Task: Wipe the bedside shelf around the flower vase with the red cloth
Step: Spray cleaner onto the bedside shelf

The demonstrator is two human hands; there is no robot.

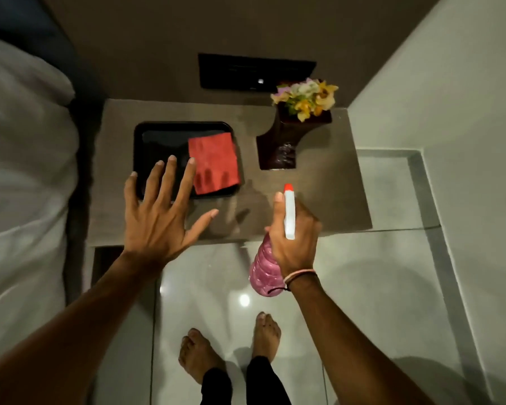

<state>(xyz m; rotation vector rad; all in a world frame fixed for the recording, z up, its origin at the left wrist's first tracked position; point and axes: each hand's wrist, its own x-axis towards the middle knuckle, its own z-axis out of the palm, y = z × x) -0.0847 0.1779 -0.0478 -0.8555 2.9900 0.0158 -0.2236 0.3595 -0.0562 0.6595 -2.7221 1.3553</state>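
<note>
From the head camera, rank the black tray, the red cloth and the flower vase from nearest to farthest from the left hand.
From the left hand:
1. Black tray, under its fingers.
2. Red cloth, on the tray's right side, just past the fingers.
3. Flower vase, far right on the shelf.

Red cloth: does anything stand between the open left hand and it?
Nothing visible does. The left hand hovers spread over the black tray, its fingers beside the red cloth lying uncovered in it.

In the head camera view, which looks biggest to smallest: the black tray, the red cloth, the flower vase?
1. black tray
2. flower vase, counting its flowers
3. red cloth

Vase and cloth look close, so that order is unsure.
</note>
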